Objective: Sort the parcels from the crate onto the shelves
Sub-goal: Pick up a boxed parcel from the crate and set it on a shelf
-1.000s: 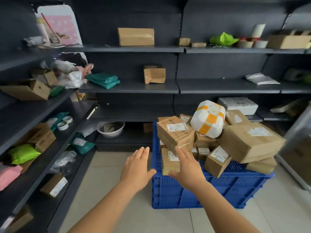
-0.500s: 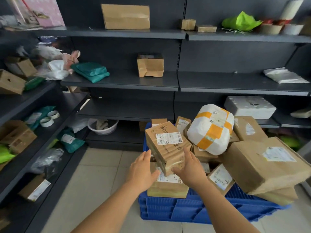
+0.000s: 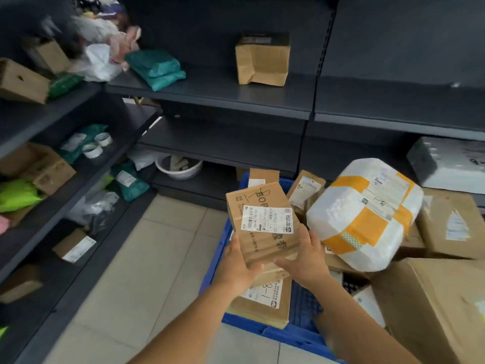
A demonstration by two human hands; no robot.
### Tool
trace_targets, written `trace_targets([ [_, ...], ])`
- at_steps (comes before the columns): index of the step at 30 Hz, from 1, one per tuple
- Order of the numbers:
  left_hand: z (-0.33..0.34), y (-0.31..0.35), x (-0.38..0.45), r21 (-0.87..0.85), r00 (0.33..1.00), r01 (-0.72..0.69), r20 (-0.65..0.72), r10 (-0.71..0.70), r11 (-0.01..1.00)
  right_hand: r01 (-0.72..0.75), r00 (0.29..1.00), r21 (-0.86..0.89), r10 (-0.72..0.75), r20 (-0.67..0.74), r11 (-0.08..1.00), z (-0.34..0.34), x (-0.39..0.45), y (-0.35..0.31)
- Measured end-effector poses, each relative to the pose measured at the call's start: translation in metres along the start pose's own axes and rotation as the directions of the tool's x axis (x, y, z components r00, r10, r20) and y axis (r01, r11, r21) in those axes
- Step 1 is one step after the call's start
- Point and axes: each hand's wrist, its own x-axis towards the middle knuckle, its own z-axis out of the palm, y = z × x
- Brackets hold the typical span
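A brown cardboard parcel [image 3: 262,219] with a white shipping label is held tilted above the blue crate [image 3: 286,332]. My left hand [image 3: 240,264] grips its lower left edge and my right hand [image 3: 304,256] grips its lower right edge. Below it another labelled brown parcel [image 3: 265,303] lies at the crate's near left corner. A round white parcel with orange tape [image 3: 364,214] sits on the pile to the right, with a big brown box [image 3: 433,308] in front of it. Several more boxes fill the crate.
Dark shelves run along the back [image 3: 223,98] and the left side [image 3: 65,179]. On them lie a dented brown box [image 3: 262,61], teal bags [image 3: 157,68], tape rolls [image 3: 97,145], a white bowl [image 3: 178,166] and a white foam box [image 3: 448,164]. Tiled floor [image 3: 147,271] lies left of the crate.
Both hands reached to the crate, closed on the labelled brown parcel and lifted it off the pile. The view has moved closer and lower.
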Motion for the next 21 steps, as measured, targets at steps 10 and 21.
trace_targets([
  [10,0.007,-0.005,0.009,-0.280,0.999,0.044,0.005,-0.045,0.959,0.067,0.996,0.097,-0.072,0.050,0.993,0.010,0.014,0.016],
  [21,-0.048,-0.042,-0.051,-0.415,0.989,-0.046,-0.149,-0.018,0.909,0.290,0.957,0.132,-0.289,-0.030,0.948,0.029,-0.039,-0.038],
])
